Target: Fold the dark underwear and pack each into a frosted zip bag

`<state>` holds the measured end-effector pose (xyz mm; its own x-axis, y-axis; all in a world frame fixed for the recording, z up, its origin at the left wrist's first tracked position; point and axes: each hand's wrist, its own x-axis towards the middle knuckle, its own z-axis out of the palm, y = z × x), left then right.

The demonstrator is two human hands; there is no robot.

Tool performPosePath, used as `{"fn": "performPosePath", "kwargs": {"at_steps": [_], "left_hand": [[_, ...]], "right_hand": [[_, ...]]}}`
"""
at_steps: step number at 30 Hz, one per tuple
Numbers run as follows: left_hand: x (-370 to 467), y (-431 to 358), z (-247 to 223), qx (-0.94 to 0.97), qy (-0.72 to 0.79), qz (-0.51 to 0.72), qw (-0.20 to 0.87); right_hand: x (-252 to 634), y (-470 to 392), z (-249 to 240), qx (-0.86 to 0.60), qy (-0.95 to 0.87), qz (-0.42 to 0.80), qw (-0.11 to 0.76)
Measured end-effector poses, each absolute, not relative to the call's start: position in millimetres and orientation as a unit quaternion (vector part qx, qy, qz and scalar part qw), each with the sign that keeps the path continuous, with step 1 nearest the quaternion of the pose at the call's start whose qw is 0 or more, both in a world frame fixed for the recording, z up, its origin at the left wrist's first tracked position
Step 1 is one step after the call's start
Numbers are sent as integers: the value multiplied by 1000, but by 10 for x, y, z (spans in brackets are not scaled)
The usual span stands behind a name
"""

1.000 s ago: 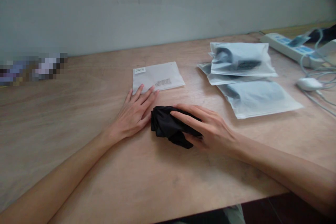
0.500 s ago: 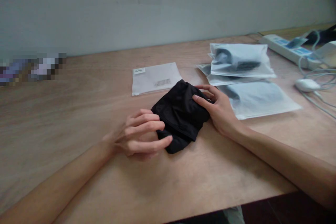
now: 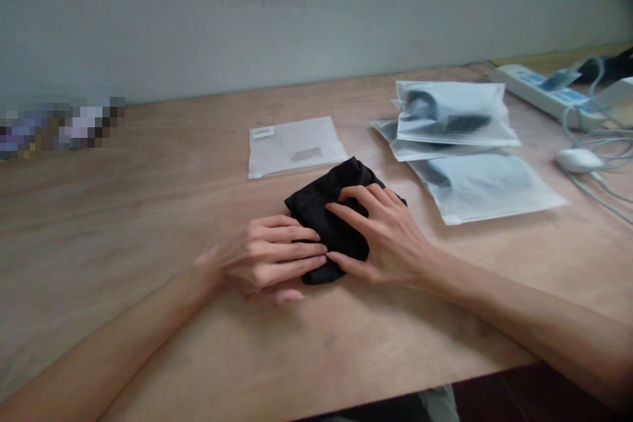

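A folded black cloth point(image 3: 316, 201) lies on the wooden table in front of me, its lower corner tucked between my two hands. On its left edge rest the outstretched fingertips of my left hand point(image 3: 270, 254), thumb below and off the fabric. My right hand point(image 3: 388, 231) is spread over the cloth's right half, fingers bent and pressing lightly on top, hiding that side. Thumb and fingertips of the two hands nearly meet at the cloth's lower middle. Just behind the cloth lies a flat frosted zip bag point(image 3: 291, 142) with a small white label.
Several frosted zip bags point(image 3: 494, 188) with dark items inside are piled at the right. Beyond them are a white power strip point(image 3: 544, 92) and a white charger point(image 3: 579, 159) with looped cables. Pixelated items point(image 3: 84, 125) sit at the far left; a wall stands behind the table.
My right hand has moved from the cloth's right edge onto its top, fingers spreading. My left fingers have straightened and come down onto the cloth's left edge.
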<state>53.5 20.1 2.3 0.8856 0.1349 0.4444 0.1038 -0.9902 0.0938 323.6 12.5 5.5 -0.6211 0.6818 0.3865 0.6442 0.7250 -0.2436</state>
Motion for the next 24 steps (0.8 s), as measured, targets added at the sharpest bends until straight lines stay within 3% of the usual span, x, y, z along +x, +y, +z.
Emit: {"fn": "performPosePath", "kwargs": {"at_steps": [3, 11, 17, 24], "left_hand": [[545, 201, 21, 971, 69, 229, 23], [533, 203, 35, 958, 101, 267, 38], [391, 185, 81, 933, 190, 304, 17], [149, 264, 67, 933, 246, 263, 13]], "right_hand": [[3219, 144, 15, -382, -897, 23, 221], [3330, 251, 27, -461, -806, 94, 359], [3393, 350, -12, -509, -654, 283, 483], [3441, 453, -100, -500, -560, 399, 526]]}}
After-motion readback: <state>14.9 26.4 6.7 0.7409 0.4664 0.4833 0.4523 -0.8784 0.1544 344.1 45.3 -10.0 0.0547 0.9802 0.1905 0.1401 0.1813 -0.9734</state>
